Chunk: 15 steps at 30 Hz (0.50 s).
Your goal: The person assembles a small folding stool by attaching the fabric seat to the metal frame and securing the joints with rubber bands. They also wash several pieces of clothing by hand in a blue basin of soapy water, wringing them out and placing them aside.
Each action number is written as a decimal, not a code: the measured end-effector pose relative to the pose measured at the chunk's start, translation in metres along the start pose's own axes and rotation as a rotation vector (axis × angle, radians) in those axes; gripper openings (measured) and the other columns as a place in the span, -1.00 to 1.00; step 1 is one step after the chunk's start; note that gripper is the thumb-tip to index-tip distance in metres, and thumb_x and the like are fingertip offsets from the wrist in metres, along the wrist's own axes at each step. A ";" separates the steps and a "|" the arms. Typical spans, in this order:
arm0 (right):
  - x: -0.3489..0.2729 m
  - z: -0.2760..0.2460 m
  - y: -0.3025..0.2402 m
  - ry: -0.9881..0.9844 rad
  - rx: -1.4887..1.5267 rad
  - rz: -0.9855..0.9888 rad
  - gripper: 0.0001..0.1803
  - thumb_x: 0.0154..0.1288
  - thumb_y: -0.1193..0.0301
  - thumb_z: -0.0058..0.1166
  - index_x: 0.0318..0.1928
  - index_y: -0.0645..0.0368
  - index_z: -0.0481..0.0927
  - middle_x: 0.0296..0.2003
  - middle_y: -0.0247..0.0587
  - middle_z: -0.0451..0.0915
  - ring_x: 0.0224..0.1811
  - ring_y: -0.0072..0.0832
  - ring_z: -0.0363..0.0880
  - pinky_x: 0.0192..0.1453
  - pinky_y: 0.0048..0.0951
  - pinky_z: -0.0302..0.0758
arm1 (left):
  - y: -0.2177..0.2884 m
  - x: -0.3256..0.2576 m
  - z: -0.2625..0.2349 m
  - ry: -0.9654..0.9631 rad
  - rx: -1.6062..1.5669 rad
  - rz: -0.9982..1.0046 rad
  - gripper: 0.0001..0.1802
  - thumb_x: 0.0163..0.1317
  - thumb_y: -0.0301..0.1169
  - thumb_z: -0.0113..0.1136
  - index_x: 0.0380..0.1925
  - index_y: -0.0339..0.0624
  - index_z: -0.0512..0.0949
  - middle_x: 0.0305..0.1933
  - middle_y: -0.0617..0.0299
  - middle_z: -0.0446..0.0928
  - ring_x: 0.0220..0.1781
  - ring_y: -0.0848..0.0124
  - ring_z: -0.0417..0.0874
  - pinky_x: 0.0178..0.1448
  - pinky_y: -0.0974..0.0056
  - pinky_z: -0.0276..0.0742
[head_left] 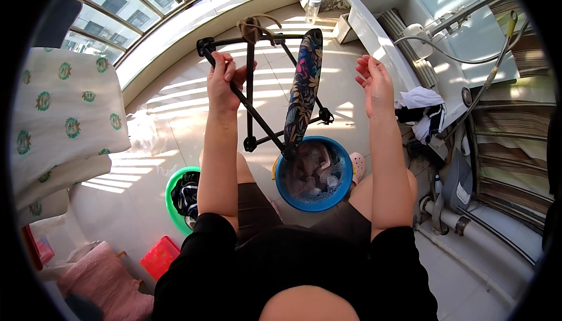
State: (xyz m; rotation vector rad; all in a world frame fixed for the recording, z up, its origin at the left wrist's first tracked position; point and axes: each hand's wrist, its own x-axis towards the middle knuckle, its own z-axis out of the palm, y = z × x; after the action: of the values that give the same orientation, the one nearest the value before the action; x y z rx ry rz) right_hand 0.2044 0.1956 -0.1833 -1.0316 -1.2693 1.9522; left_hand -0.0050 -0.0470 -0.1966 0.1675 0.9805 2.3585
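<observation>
Fingers of my left hand (pixel 224 81) wrap tight around one arm of the black folding hanger rack (pixel 252 86), holding it up over the blue basin (pixel 339 195). From the rack hangs a dark floral cloth (pixel 304 89), its lower end dipping into the basin. My right hand (pixel 374 84) floats to the right, fingers loosely spread, touching nothing.

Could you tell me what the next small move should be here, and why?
Probably bring the open right hand across to the patterned garment draped on the black hanger rack: the left hand alone grips the rack, and the garment dangles over the blue basin.
</observation>
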 end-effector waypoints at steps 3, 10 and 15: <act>0.021 -0.030 0.019 0.085 -0.543 0.020 -0.55 0.52 0.03 -0.14 0.02 0.16 0.55 -0.04 -0.26 0.61 -0.03 -0.52 0.53 0.06 -0.44 0.43 | 0.027 0.015 -0.053 -0.211 -0.427 -0.100 -0.60 0.48 -0.03 -0.13 -0.33 -0.10 0.45 -0.73 0.44 0.19 -0.10 0.20 0.70 0.25 0.07 0.58; 0.010 -0.056 -0.017 -0.394 -0.348 0.450 -0.12 0.47 -0.27 -0.56 0.20 0.27 0.48 0.08 -0.02 0.61 0.09 -0.33 0.62 0.08 -0.30 0.58 | 0.061 0.003 -0.130 -0.054 -0.697 -0.186 -0.66 0.49 -0.25 -0.06 -0.26 -0.32 0.55 -0.38 0.23 0.68 -0.08 0.34 0.75 0.10 0.23 0.71; -0.003 -0.044 -0.036 -0.464 -0.160 0.376 -0.13 0.47 -0.28 -0.55 0.16 0.26 0.51 -0.03 -0.03 0.67 -0.08 -0.32 0.71 -0.07 -0.36 0.66 | 0.045 0.012 -0.144 -0.131 -0.799 -0.219 -0.72 0.47 -0.38 -0.07 -0.08 -0.40 0.52 -0.29 0.11 0.70 -0.16 0.37 0.77 0.02 0.29 0.74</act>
State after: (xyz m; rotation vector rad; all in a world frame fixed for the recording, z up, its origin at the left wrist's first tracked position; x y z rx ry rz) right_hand 0.2452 0.2278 -0.1600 -0.9804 -1.5877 2.5169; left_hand -0.0816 -0.1539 -0.2710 -0.0938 -0.0476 2.3087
